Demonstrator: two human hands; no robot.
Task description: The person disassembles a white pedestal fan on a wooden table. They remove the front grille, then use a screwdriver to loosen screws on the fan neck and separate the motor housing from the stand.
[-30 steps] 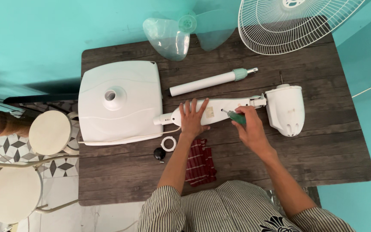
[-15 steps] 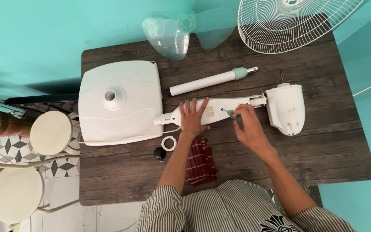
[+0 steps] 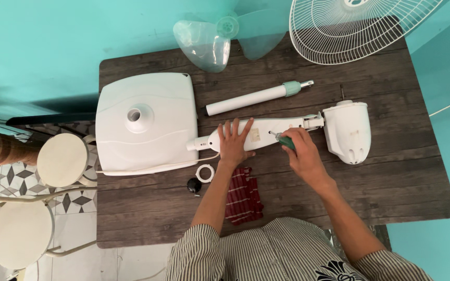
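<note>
The left hand lies flat, fingers spread, on the white fan neck on the table; the right hand grips a green screwdriver in it; base, pole, blade and guard lie apart.

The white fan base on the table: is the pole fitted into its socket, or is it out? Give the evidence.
Out. The white base shows an empty round socket, and the white pole lies flat on the table apart from it.
</note>
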